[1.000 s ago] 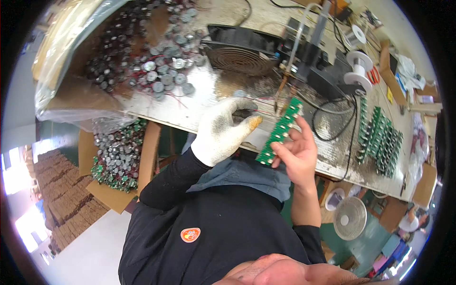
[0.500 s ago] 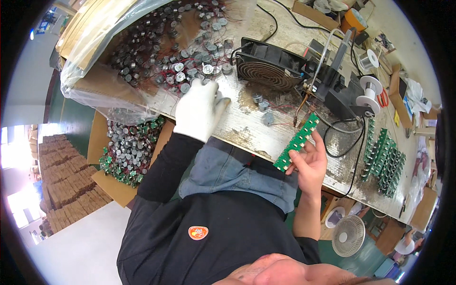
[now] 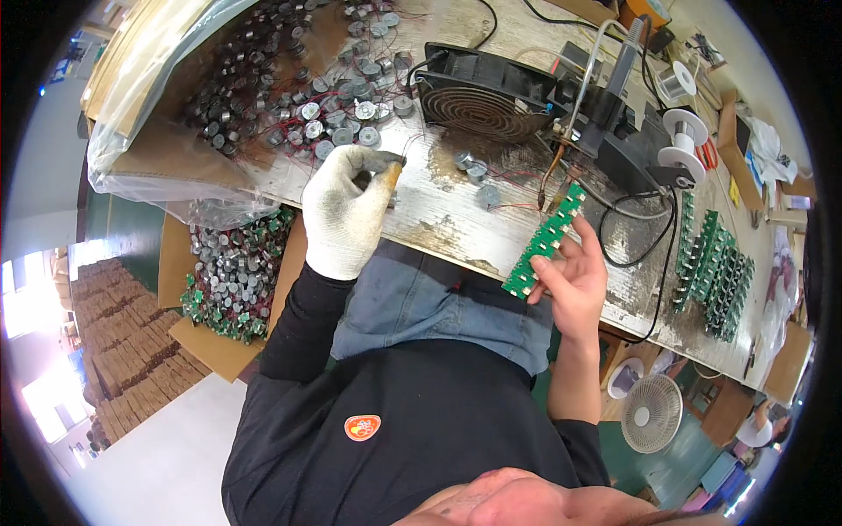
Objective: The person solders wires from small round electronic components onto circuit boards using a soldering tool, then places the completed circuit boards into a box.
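I'm looking on with twelve o'clock pointing away from the worker. The board [image 3: 545, 242] is up in the bare right hand [image 3: 574, 285], above the near edge of the bench [image 3: 438, 232]. The thumb lies over it and the other fingers sit behind, gripping its lower half; from that hand, it reaches off toward eleven o'clock. From the gloved left hand [image 3: 344, 210], it lies between three and four o'clock, well apart. Its long axis runs from one o'clock down to seven, and the right hand is plainly the nearer one. The iron [image 3: 552, 178] comes down just beside its upper end; I can't tell whether they touch.

The two hands are apart. The left one has thumb and forefinger pinched together, with thin wires [image 3: 410, 145] poking out past the tips toward one o'clock. A bit of metal shows under the glove, but I can't tell whether it is held. Three loose discs [image 3: 476, 170] lie at three o'clock from those fingertips.

The board is a long, narrow, bright green strip, straight-sided, with small pale blocks spaced along its right edge and light spots down its left.
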`<state>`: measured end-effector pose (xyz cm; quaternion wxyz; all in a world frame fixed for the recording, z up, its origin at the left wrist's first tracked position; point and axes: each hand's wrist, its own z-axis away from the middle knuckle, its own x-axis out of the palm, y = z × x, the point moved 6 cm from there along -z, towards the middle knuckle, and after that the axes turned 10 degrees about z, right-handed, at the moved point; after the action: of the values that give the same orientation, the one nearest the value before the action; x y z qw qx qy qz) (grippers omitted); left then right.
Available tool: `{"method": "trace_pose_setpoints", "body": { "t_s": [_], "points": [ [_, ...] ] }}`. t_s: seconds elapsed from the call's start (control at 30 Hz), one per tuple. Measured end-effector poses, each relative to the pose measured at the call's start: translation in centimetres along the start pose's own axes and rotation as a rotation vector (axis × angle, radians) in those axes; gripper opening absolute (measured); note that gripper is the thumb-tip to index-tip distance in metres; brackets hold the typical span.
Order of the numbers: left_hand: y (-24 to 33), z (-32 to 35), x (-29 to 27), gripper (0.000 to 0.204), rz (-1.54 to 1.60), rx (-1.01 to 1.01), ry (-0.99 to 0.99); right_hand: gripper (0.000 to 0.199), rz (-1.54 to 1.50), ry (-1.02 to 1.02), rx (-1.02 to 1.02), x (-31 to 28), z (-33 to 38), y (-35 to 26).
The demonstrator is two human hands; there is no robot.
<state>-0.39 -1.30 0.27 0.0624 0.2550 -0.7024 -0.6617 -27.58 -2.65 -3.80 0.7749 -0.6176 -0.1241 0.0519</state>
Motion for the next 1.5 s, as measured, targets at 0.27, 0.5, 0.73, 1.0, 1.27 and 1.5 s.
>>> {"method": "trace_pose_setpoints", "body": {
  "t_s": [0.27,0.5,0.73,1.0,1.27,1.5],
  "points": [
    [0.1,-0.4,2.0,0.025,-0.4,0.196,-0.069,0.068,-0.01,-0.004,0.003,0.1,0.1,0.0],
    [0.1,-0.9,1.7,0.016,0.098,-0.102,-0.075,0.068,0.002,-0.016,0.019,0.0,-0.1,0.0],
    [-0.2,-0.4,2.1,0.029,0.04,-0.026,-0.134,0.067,-0.009,-0.016,0.004,0.2,0.0,0.0],
    [-0.5,0.1,2.3,0.03,0.689,-0.28,-0.134,0.067,0.0,-0.018,0.002,0.1,0.0,0.1],
    [2.0,0.0,2.5,0.018,0.131,0.334,-0.18,0.068,0.028,-0.02,0.019,0.0,0.0,-0.1],
    [0.7,2.8,6.4,0.02,0.185,-0.075,-0.417,0.071,0.016,-0.02,0.031,0.2,0.0,0.2]
  ]
}}
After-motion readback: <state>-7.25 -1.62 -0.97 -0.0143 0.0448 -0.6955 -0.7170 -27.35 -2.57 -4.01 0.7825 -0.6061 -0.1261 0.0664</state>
